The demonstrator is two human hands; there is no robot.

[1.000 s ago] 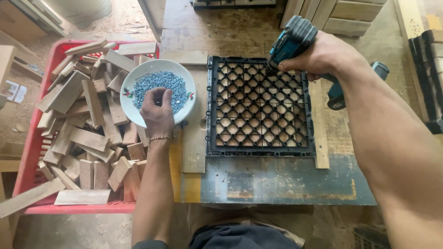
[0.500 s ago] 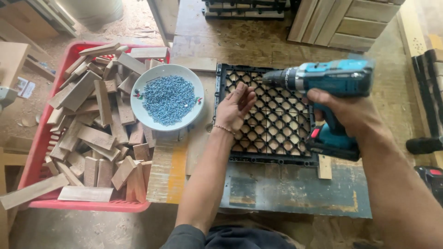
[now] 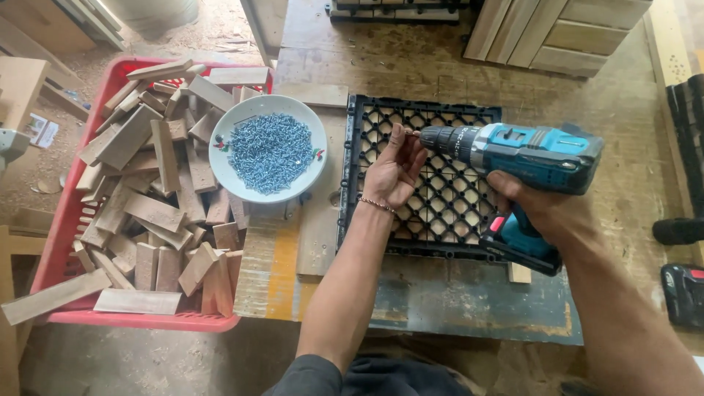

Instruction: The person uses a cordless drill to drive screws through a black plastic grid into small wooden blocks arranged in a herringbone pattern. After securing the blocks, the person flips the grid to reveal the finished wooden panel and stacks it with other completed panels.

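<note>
My right hand [image 3: 532, 202] grips a blue cordless drill [image 3: 528, 158], held level with its chuck pointing left. My left hand [image 3: 396, 172] is raised at the drill's tip, its fingers pinching a small screw [image 3: 412, 133] against the bit. Both hands hover over a black plastic grid tile [image 3: 433, 183] lying on the workbench. A white bowl [image 3: 268, 147] heaped with bluish screws sits to the left of the tile.
A red crate [image 3: 73, 220] full of short wooden blocks stands at the left. Wooden slats lie under and beside the tile. Slatted wooden panels [image 3: 572, 29] lie at the back right, and black tool parts [image 3: 682, 293] sit at the right edge.
My left hand left the bowl, crossed to the tile and rose to the drill's tip with a screw. The drill swung down from upright to level, pointing left.
</note>
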